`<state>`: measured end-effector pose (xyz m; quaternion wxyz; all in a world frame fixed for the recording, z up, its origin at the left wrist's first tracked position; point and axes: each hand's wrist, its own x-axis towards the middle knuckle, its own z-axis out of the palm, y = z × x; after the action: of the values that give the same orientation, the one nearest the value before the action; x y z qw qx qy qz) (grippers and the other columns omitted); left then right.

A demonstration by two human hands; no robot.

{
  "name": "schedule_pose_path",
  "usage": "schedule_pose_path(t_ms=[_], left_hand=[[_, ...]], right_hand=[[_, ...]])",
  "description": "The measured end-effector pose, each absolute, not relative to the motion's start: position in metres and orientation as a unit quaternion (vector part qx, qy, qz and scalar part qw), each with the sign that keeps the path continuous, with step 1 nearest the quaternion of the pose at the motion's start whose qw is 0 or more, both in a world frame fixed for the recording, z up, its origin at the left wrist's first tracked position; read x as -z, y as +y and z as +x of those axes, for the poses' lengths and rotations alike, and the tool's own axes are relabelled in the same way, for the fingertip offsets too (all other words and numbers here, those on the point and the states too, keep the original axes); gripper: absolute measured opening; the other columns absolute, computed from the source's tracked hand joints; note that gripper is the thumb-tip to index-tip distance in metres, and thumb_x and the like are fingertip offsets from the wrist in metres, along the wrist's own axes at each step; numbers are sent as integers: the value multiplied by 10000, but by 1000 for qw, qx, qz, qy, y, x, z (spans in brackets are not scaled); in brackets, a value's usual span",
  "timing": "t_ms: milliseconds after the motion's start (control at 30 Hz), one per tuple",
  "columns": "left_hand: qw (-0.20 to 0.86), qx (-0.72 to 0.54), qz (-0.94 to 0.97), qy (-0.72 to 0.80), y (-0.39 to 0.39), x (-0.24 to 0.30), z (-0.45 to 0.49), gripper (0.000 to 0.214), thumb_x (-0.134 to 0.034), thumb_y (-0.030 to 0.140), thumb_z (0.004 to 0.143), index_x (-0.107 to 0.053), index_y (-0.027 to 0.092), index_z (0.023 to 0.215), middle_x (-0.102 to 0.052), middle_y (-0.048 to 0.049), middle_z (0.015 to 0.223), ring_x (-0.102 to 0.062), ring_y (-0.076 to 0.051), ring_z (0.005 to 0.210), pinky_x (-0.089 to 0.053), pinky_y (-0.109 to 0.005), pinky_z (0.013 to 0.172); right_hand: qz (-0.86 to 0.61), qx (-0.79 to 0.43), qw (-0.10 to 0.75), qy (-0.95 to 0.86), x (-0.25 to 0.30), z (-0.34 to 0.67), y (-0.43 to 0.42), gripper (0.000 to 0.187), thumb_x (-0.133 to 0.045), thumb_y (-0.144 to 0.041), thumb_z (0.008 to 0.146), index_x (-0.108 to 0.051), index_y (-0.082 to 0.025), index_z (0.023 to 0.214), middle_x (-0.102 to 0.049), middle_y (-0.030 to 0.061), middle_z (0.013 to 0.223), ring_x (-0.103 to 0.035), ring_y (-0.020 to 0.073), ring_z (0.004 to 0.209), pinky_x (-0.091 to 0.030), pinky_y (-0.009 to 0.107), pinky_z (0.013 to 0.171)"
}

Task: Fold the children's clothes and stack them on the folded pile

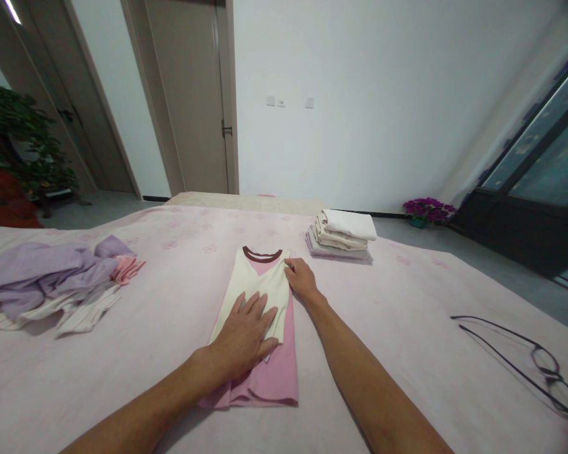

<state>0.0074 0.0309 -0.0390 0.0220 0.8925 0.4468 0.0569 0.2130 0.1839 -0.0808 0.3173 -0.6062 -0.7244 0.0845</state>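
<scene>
A pink and cream shirt (284, 372) with a dark brown collar lies in front of me, its cream sides folded inward into a narrow shape. My left hand (246, 331) rests flat on its middle, fingers spread over the cream cloth. At the upper right edge, near the shoulder, my right hand (304, 279) has its fingers curled and pinches the fabric. The pink lower part shows below my left hand, with a few creases at the hem. Part of the shirt is hidden under my left hand and forearm.
A stack of folded clothes (343, 233) sits at the back right of the pale pink bedcover (383, 328). To the left lies a rumpled heap of lilac, white and coral clothes (52, 277). Eyeglasses (515, 353) lie at the right. Beyond stand doors (189, 94) and a white wall (350, 139).
</scene>
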Motion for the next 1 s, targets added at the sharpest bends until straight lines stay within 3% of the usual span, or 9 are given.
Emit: schedule_pose_path(t_ms=[67, 200, 367, 500, 633, 767, 867, 1000], left_hand=[[30, -72, 896, 437, 27, 30, 7, 536, -539, 493, 923, -523, 205, 1375, -449, -150, 1512, -328, -330, 1439, -166, -528, 1199], [80, -70, 911, 399, 22, 8, 4, 415, -659, 303, 806, -598, 231, 1210, -585, -100, 1297, -512, -279, 1225, -371, -410, 1078], [96, -31, 904, 416, 25, 0, 3, 238, -554, 160, 807, -634, 244, 1015, -657, -53, 1041, -609, -231, 946, -454, -343, 850], [102, -55, 886, 449, 30, 5, 4, 313, -468, 75, 786, -634, 238, 996, -686, -33, 977, -629, -206, 895, -442, -316, 807], [166, -106, 869, 453, 32, 5, 1, 281, -494, 106, 754, -631, 236, 962, -695, -1, 945, -631, -166, 847, -424, -256, 721], [225, -88, 865, 440, 35, 2, -1, 169, -490, 232, 859, -652, 239, 907, -703, 15, 843, -627, -159, 753, -401, -251, 648], [209, -123, 855, 458, 39, 6, 2, 236, -428, 288, 942, -650, 227, 893, -707, 0, 862, -636, -162, 790, -421, -262, 693], [159, -191, 849, 467, 52, 20, 4, 254, -420, 279, 974, -660, 214, 1028, -705, -36, 1022, -641, -174, 960, -465, -286, 855]], right_hand=[[-609, -95, 325, -717, 80, 213, 184, 312, -506, -217, 913, -689, -219, 1166, -656, 64, 1191, -573, 184, 1101, -403, 284, 969], [-608, -121, 352, -701, 80, 214, 184, 299, -500, -206, 908, -710, -232, 1120, -673, 50, 1167, -594, 174, 1086, -419, 282, 964], [-617, -150, 374, -676, 77, 214, 183, 308, -511, -203, 890, -714, -243, 1119, -687, 34, 1166, -610, 171, 1088, -432, 282, 963], [-627, -156, 381, -662, 76, 215, 183, 337, -507, -194, 880, -704, -232, 1152, -683, 41, 1196, -610, 173, 1108, -430, 285, 986], [-628, -158, 384, -658, 77, 215, 184, 370, -501, -155, 858, -698, -210, 1167, -678, 51, 1209, -616, 168, 1098, -428, 282, 1002], [-628, -159, 385, -658, 78, 216, 185, 389, -490, -140, 851, -691, -218, 1175, -675, 43, 1222, -618, 160, 1105, -433, 280, 1009], [-626, -157, 375, -666, 78, 216, 187, 406, -499, -149, 843, -687, -229, 1195, -666, 43, 1260, -601, 174, 1163, -423, 298, 1036], [-610, -182, 390, -665, 80, 217, 189, 442, -536, -183, 820, -672, -235, 1237, -670, 40, 1272, -616, 183, 1146, -431, 314, 1037]])
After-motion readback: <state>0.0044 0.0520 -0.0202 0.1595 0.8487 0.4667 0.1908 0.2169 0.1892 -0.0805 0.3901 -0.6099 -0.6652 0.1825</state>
